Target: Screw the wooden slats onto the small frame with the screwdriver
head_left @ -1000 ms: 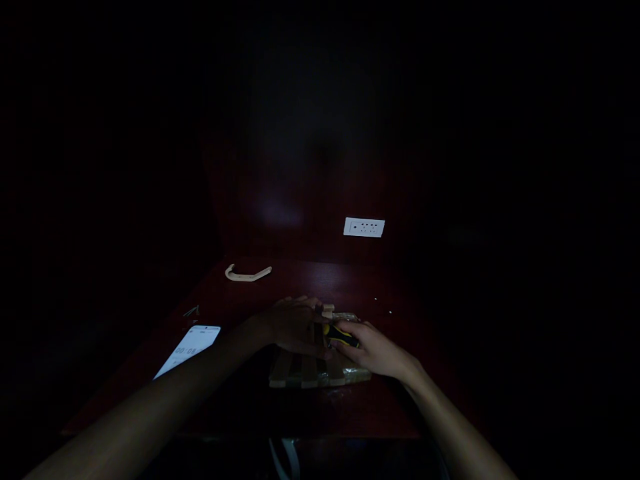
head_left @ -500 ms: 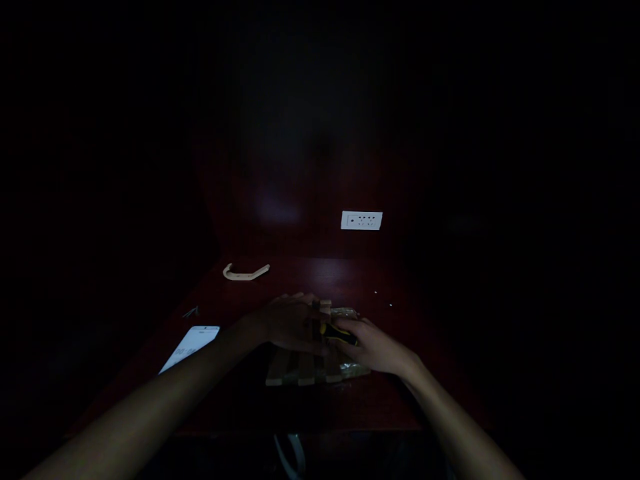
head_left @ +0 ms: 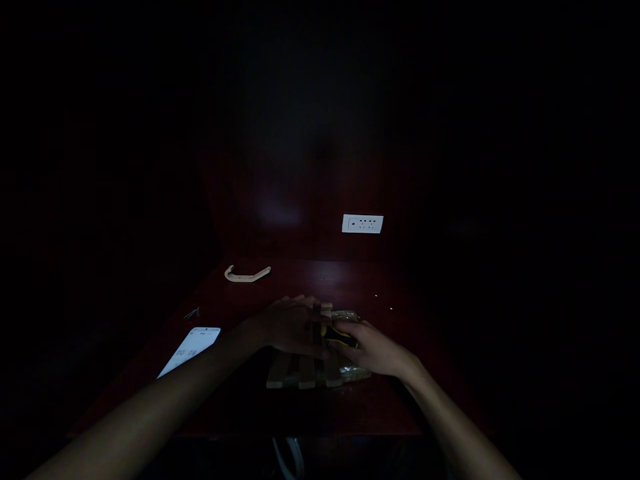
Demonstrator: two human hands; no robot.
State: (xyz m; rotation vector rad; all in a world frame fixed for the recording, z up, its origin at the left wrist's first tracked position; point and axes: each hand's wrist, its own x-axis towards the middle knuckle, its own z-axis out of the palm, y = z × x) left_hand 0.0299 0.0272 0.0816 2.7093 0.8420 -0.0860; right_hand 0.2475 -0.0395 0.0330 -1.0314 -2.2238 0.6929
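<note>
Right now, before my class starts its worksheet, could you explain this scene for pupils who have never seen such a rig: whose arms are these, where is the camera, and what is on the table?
There is no machine here: these are a person's bare arms. The one camera is worn on that person's head, looking forward and down.

The right hand holds a yellow-and-black handle. The left hand lies over wooden slats; it is too dark to tell whether its fingers grip anything. Shiny clear wrapping shows beside the slats.

On the dark red table, towards the left, are a lit phone, some thin little pieces and a pale curved piece. Behind is a white wall socket.
</note>
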